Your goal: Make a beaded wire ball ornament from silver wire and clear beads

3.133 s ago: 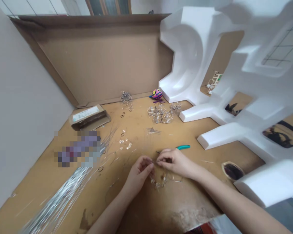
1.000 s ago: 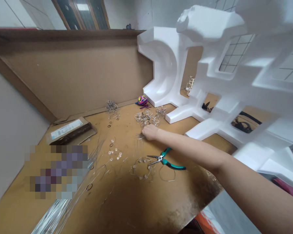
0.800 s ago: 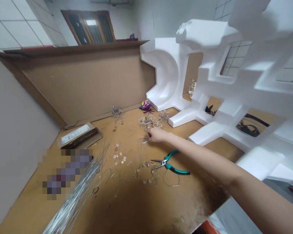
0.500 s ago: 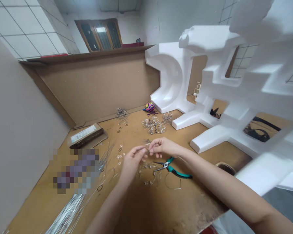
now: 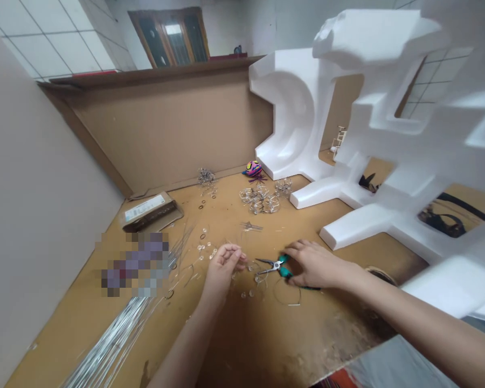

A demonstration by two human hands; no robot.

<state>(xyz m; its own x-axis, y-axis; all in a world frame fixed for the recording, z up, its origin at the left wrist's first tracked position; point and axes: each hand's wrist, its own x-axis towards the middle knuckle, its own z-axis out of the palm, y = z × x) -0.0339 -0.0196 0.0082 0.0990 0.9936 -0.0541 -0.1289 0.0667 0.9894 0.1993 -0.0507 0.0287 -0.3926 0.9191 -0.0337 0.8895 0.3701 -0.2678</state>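
Grip differs between the hands: the left hand (image 5: 224,267) is curled with its fingertips drawn together, and anything between them is too small to tell, while the right hand (image 5: 316,264) lies over the teal handles of the pliers (image 5: 283,269), though how firmly it closes on them cannot be told. Everything rests on a brown tabletop (image 5: 258,345), scuffed and pale near its front edge, with a white wall (image 5: 36,205) down the left side and a cardboard backboard (image 5: 157,124) behind. Large white foam mouldings (image 5: 299,108) stand along the right, and a wooden-framed window (image 5: 170,37) shows beyond. The pliers lie just right of a loose ring of clear beads on wire (image 5: 246,277), which sits between the two hands, just below and beside the left fingertips. A thin wire loop (image 5: 285,296) lies under the right hand's near side. Farther back are clusters of beaded wire (image 5: 261,199), and nearer the left hand are scattered clear beads (image 5: 205,250) and small dark rings (image 5: 202,235). A long bundle of silver wires (image 5: 109,345) runs toward the lower left, beside a pixelated patch (image 5: 135,264). A cardboard box (image 5: 149,212) carries a white label whose writing is too small to read, and no brand can be made out on the pliers.
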